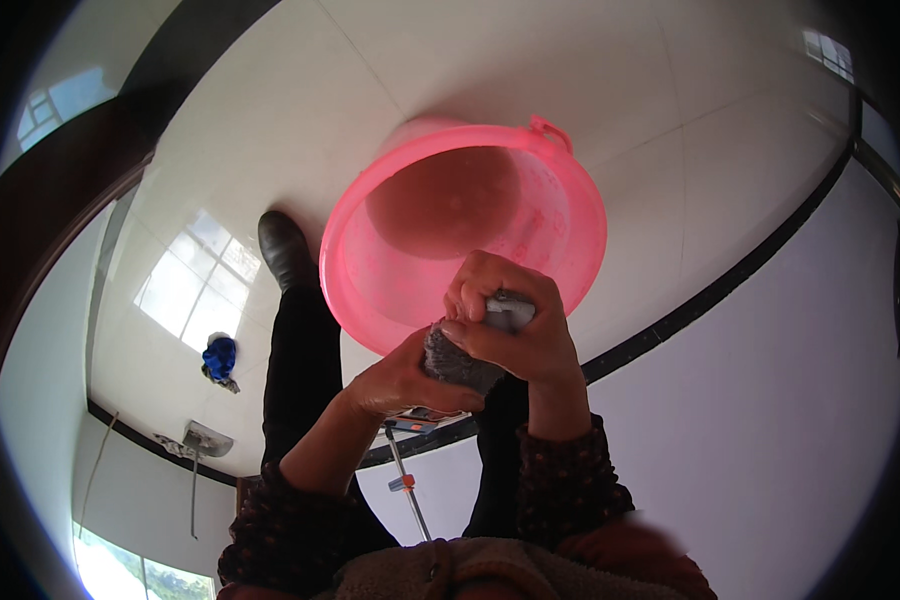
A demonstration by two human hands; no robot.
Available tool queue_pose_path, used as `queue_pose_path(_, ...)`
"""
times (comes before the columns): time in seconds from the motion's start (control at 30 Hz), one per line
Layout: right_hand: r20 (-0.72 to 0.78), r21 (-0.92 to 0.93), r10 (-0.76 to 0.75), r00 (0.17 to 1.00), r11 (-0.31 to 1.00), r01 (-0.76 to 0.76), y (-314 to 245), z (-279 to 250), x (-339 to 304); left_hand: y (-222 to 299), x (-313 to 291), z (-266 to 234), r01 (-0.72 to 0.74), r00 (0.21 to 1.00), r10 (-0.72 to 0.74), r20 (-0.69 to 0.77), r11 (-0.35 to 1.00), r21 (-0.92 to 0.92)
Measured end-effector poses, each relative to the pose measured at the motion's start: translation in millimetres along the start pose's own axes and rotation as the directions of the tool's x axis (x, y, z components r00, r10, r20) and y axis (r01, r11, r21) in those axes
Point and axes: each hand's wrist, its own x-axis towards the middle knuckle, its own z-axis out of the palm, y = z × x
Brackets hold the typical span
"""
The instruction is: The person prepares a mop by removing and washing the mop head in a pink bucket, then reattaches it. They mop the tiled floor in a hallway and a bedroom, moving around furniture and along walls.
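1. Left-hand surroundings: a crumpled blue cloth lies on the glossy white tiled floor, well apart from the hands; a grey flat mop head rests near the black skirting line, below it
2. A black shoe and dark trouser leg stand just beside the bucket's left rim
3. Left hand: closed around the lower end of the wet grey wadded cloth, fingers wrapped underneath
4. The cloth sits between both hands, held over the near rim of the round pink plastic bucket, which stands on the floor
5. Handling, judged: the cloth looks soft, limp, light and probably slippery when soaked; it is best gripped at both ends, as now
6. Right hand: clenched tight over the cloth's upper end
7. A thin metal pole with an orange clip rises below the hands, close to the forearms; it could crowd them
8. Right side: a plain white wall
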Motion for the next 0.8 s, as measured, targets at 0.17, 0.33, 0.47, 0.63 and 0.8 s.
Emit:
queue_pose_path(0.17, -0.129, -0.179, 0.028, 0.991, 0.983, -0.051, 15.4, 3.2, 3.2, -2.9, 11.2, 9.7, -0.046, 0.964, 0.105, -0.243, 0.971, 0.234)
queue_pose_path(0.33, -0.28, -0.354, -0.051, 0.958, 0.934, -0.053, 27.5, 9.4, 7.8, -24.8, 23.8, -1.1, -0.125, 0.893, 0.317, -0.319, 0.856, 0.501)
queue_pose_path(0.47, -0.371, -0.407, -0.076, 0.925, 0.909, -0.088, 40.5, 8.4, 10.4, -26.2, 35.2, -4.6, -0.1, 0.871, 0.376, -0.317, 0.767, 0.634)
queue_pose_path(0.63, -0.403, -0.547, -0.122, 0.907, 0.827, -0.131, 55.2, 6.6, 15.6, -42.4, 48.7, -16.1, -0.126, 0.806, 0.469, -0.362, 0.733, 0.668)
queue_pose_path(0.8, -0.421, -0.63, -0.09, 0.903, 0.745, -0.219, 73.2, 4.2, 19.7, -53.6, 53.9, -18.6, -0.014, 0.724, 0.498, -0.477, 0.702, 0.712)
